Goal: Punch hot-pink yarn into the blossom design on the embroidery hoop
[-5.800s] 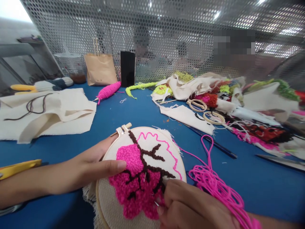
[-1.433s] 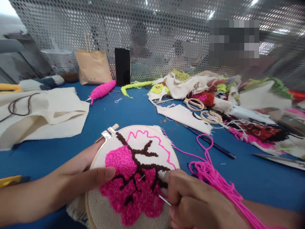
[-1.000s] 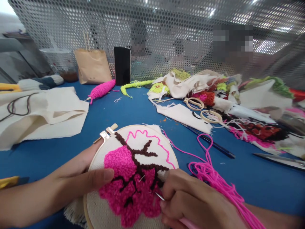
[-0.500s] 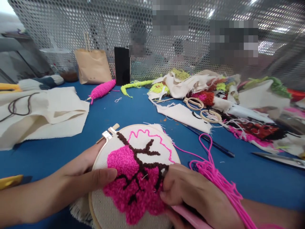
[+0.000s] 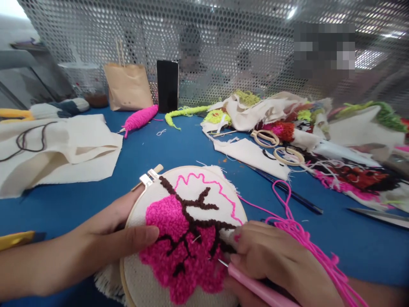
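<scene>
My left hand [image 5: 111, 243] grips the left side of a wooden embroidery hoop [image 5: 122, 273], thumb on top of the fabric and the other fingers hidden beneath. The stretched cloth carries looped pink and magenta blossom [image 5: 168, 215], dark brown branches [image 5: 203, 222] and a pink outline at the top. Over the hoop's right edge, my right hand [image 5: 277, 256] is closed around a pink punch needle [image 5: 255, 286], whose metal tip points at the magenta loops. Its thumb and index finger are pinched together above the tool. Loose pink yarn [image 5: 306, 243] drapes across that wrist.
Scissors [image 5: 380, 216] and a dark blue pen [image 5: 297, 197] lie to the right. Behind them is a heap of fabric scraps [image 5: 281, 111] with small hoops [image 5: 289, 156]. Cream cloth [image 5: 86, 166], a pink yarn bundle [image 5: 140, 118], a phone [image 5: 168, 87] and a paper bag [image 5: 128, 89] stand or lie left.
My right hand has shifted slightly right and lifted off the fabric, so the punch needle's metal tip now shows. The left hand and hoop hold nearly the same pose.
</scene>
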The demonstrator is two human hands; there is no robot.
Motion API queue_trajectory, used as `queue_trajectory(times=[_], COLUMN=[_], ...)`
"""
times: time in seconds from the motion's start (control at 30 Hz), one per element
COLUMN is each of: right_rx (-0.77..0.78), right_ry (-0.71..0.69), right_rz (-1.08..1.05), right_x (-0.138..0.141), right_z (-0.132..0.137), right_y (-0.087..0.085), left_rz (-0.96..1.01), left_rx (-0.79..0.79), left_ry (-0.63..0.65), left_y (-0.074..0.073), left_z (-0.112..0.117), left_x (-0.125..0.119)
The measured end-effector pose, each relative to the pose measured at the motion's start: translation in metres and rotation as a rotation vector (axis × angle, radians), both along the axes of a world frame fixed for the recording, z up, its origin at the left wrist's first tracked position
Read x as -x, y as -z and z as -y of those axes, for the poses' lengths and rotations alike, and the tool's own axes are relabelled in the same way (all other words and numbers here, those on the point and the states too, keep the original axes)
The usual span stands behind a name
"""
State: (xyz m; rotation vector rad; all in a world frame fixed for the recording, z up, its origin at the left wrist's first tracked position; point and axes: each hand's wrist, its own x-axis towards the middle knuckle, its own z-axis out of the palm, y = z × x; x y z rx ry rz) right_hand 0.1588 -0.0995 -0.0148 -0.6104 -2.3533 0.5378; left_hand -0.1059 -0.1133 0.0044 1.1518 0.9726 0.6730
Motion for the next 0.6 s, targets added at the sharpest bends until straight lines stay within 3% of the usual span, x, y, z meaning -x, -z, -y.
queue_trajectory(times=[0.13,0.27,0.43,0.6], right_rx=[0.037,0.084,0.086,0.013], right_ry=[0.08,0.108,0.019,0.077], right_rz=[-0.062,-0.077,-0.142,-0.213], right_x=[-0.002,-0.008,-0.008,-0.002], right_z=[0.006,0.012,0.012,0.01], right_y=[0.007,0.013,0.004,-0.003], left_rz=[0.019,-0.023,-0.043,-0.069], left_rx=[0.027,-0.084,-0.138,-0.171], left_ry=[0.009,0.105,0.139,0.103], left_y=[0.001,0.008,0.009,0.009], left_z=[0.0,-0.003,-0.003,-0.001], left_x=[0.0,0.004,0.008,0.009])
